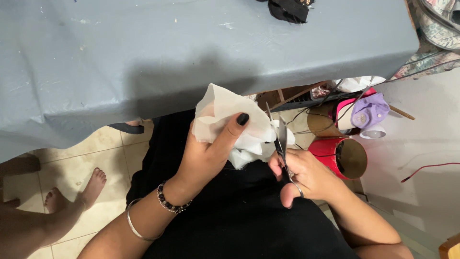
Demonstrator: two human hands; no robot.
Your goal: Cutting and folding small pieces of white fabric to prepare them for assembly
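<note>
My left hand (207, 152) grips a crumpled piece of white fabric (229, 115) over my lap, thumb pressed on top, with a beaded bracelet and a metal bangle on the wrist. My right hand (306, 173) holds a pair of metal scissors (281, 139), fingers through the handles, blades pointing up and away into the right edge of the fabric. Both hands hover above my black garment (239, 211), just in front of the table's edge.
A table under a grey-blue cover (143, 57) spans the top, with a black item (289, 9) at its far edge. Right of my hands stand red cylindrical containers (346, 156) and a purple cap (369, 110). Another person's bare foot (76, 194) rests on the tiled floor at left.
</note>
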